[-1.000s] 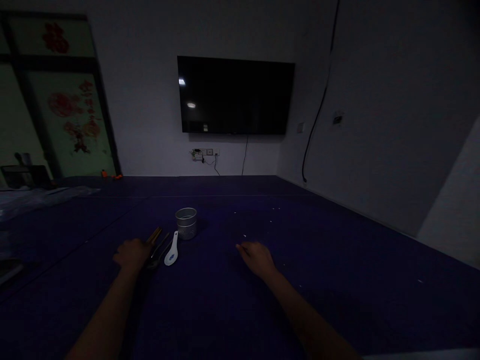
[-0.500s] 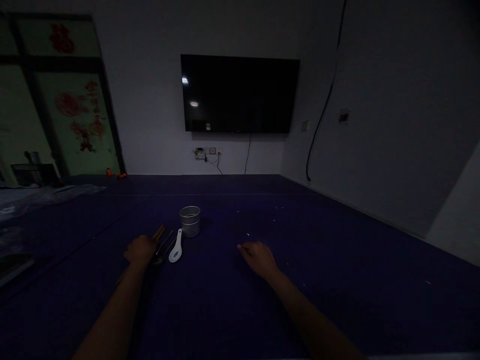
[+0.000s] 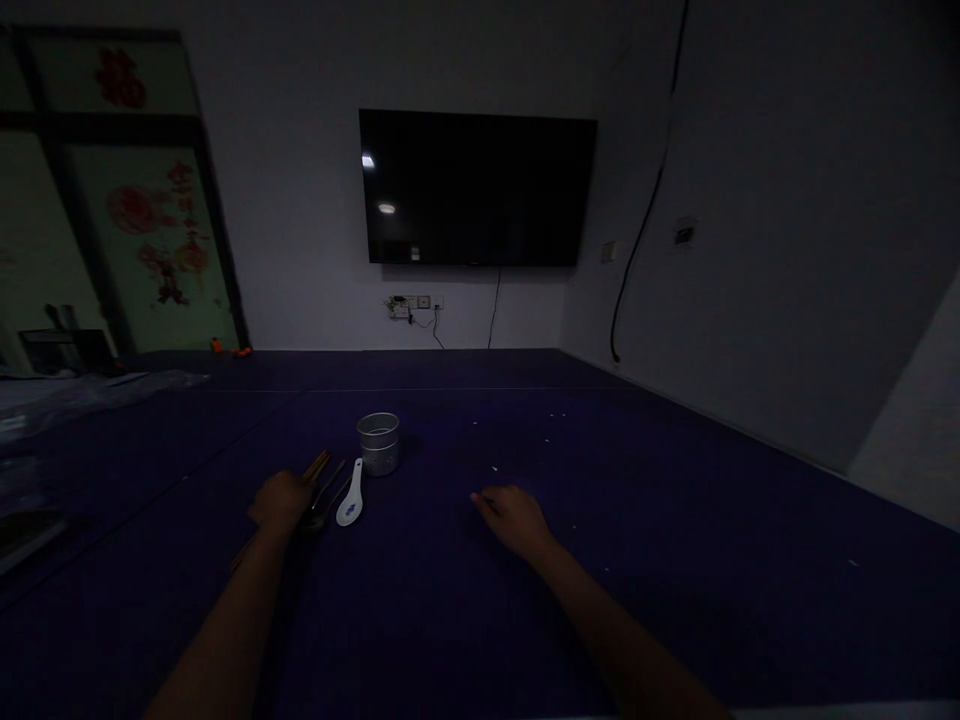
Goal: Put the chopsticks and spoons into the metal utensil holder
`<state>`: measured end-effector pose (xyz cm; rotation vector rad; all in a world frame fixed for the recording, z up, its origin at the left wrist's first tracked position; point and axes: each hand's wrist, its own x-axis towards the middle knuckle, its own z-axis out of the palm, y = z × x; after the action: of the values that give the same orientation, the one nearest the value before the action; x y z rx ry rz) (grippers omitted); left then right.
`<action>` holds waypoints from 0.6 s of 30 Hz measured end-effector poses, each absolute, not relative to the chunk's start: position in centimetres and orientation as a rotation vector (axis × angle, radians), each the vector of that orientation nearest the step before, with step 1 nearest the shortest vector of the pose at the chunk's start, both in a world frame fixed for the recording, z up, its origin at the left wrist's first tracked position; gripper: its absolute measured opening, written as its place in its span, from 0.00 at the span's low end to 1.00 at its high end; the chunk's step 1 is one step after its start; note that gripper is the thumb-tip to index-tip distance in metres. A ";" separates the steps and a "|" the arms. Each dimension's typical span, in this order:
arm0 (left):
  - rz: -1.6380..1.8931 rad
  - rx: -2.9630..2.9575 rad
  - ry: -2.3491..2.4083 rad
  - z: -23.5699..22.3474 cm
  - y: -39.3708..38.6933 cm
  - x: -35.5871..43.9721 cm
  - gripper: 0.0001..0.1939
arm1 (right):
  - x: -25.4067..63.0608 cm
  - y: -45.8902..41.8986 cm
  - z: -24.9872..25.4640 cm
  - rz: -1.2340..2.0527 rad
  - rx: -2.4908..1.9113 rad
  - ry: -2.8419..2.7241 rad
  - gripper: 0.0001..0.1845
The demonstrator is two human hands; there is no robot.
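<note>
a dark blue tabletop (image 3: 420,610) bears a metal cup (image 3: 379,455), a white spoon (image 3: 349,508), chopsticks (image 3: 318,464), darker cutlery (image 3: 317,522) and white specks (image 3: 495,469).

Cup (image 3: 379,447): seemed dull metal
White spoon (image 3: 349,509): looked glossy, smooth
Chopsticks (image 3: 317,466): appeared wooden
Left sheeting (image 3: 112,393): seemed crinkled plastic
Screen (image 3: 480,190): gleamed glossy

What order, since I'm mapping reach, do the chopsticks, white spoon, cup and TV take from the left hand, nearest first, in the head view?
1. Chopsticks: partly covered by the left hand.
2. White spoon: to the hand's right.
3. Cup: farther right and ahead.
4. TV: on the far wall.
</note>
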<state>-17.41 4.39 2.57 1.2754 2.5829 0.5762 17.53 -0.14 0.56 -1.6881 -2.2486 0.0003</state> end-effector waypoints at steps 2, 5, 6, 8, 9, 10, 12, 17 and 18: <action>0.592 1.282 2.572 2.5 4.4 -17.5 0.19 | 17.5 -0.2 0.6 -0.005 -1.680 -2.253 0.24; 0.586 1.267 2.572 2.5 4.3 -17.5 0.20 | 17.5 -0.2 0.6 0.000 -1.682 -2.262 0.23; 0.588 1.260 2.574 2.5 4.3 -17.5 0.20 | 17.5 -0.2 0.6 0.003 -1.685 -2.266 0.23; 0.602 1.260 2.572 2.5 4.2 -17.5 0.19 | 17.5 -0.2 0.6 0.003 -1.688 -2.269 0.23; 0.607 1.260 2.567 2.5 4.2 -17.4 0.19 | 17.5 -0.2 0.5 0.000 -1.689 -2.269 0.23; 0.608 1.259 2.560 2.6 4.2 -17.4 0.18 | 17.5 -0.2 0.5 -0.003 -1.688 -2.268 0.23; 0.613 1.257 2.555 2.7 4.2 -17.4 0.19 | 17.5 -0.1 0.4 -0.004 -1.685 -2.266 0.24; 0.608 1.240 2.530 2.6 4.4 -17.5 0.18 | 17.7 0.1 0.2 0.018 -1.660 -2.277 0.25; 0.613 1.244 2.528 2.6 4.5 -17.6 0.17 | 17.7 0.2 0.2 0.018 -1.657 -2.278 0.25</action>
<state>-17.61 4.47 2.56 1.2441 2.5278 0.6125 17.71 0.15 0.21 -1.6566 -2.2781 0.0184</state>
